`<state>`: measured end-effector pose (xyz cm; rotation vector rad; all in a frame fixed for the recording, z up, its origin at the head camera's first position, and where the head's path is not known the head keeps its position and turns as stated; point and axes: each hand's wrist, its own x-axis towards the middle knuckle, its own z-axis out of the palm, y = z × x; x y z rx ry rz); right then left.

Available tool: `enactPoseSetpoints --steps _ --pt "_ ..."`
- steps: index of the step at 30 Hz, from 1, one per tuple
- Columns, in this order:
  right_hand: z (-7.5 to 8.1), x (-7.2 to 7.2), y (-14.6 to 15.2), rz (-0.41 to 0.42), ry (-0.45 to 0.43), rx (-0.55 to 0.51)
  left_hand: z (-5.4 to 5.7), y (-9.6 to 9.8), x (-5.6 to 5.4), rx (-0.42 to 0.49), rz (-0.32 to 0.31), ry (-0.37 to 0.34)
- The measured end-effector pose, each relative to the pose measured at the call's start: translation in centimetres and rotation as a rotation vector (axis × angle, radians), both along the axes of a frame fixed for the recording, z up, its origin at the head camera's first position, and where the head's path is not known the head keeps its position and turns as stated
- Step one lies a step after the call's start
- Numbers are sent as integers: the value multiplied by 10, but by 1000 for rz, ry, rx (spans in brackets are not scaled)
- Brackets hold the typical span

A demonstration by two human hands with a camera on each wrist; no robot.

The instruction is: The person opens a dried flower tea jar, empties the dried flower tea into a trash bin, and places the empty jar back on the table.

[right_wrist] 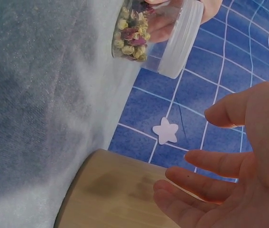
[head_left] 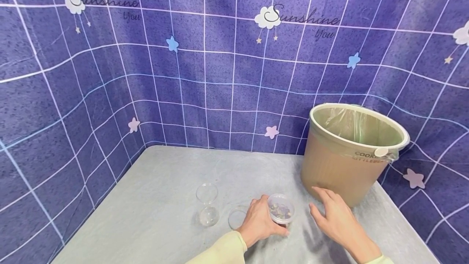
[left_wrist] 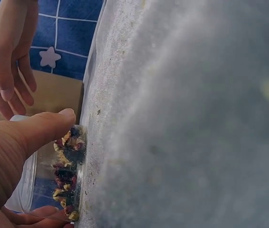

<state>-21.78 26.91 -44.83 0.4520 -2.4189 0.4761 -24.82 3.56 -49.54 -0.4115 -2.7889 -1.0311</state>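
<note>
My left hand [head_left: 259, 220] grips a clear plastic jar [head_left: 280, 211], thumb on the near side and fingers round the far side. Dried flower buds [right_wrist: 133, 38], yellowish and dark red, lie in the jar's lower part. A translucent whitish lid [right_wrist: 181, 40] covers its top. In the left wrist view the thumb [left_wrist: 49, 128] overlaps the jar's wall, and the jar's base is down at the tabletop. My right hand [head_left: 335, 217] is held apart from the jar, in front of the bin, with its fingers spread and nothing in them.
A tan bin [head_left: 340, 170] with a clear liner stands at the right back. Left of my left hand, a thin clear disc [head_left: 237, 218] and two more clear round pieces [head_left: 207, 193] lie on the grey table [head_left: 165, 199]. A blue gridded curtain [head_left: 220, 72] rises behind.
</note>
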Motion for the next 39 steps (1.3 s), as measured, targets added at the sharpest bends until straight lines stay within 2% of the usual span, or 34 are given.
enactPoseSetpoints --steps 11,18,24,39 --pt "5 0 -2 6 33 5 0 0 -1 13 -7 -1" --pt "14 -1 -2 7 42 -14 8 -3 -3 76 -48 -5" --pt "25 -2 -4 4 11 -36 21 -7 -7 125 -66 19" --pt "54 -1 -23 18 -15 -81 68 -19 -12 213 -70 108"
